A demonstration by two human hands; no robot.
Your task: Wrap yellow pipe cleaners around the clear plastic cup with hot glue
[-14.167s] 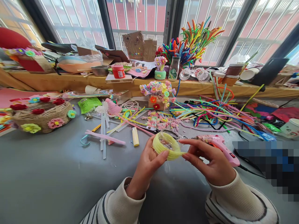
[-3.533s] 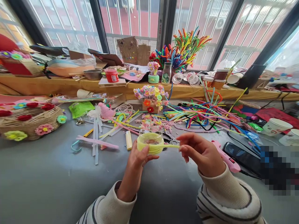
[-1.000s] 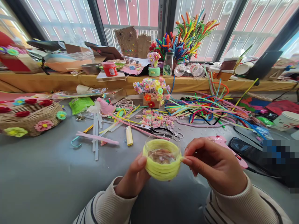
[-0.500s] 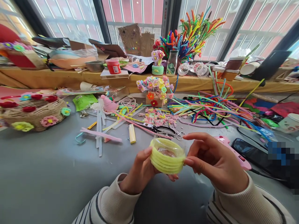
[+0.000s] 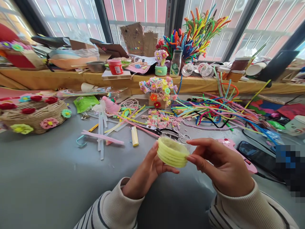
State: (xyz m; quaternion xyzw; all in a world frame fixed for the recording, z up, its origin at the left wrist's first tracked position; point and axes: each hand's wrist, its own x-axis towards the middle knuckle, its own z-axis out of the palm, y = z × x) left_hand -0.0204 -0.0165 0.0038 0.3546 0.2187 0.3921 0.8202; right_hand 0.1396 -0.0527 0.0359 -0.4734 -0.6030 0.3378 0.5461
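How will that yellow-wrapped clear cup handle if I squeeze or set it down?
Probably light: the left hand holds the yellow-wrapped cup by fingertips alone. The fuzzy wrap likely resists slipping. The clear rim may flex if squeezed.

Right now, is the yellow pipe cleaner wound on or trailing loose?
Wound on: the yellow pipe cleaner rings the clear cup in stacked coils; no tail shows between left hand and right hand.

Grey table carries scissors, a yellow lighter, pipe cleaners, perhaps a phone.
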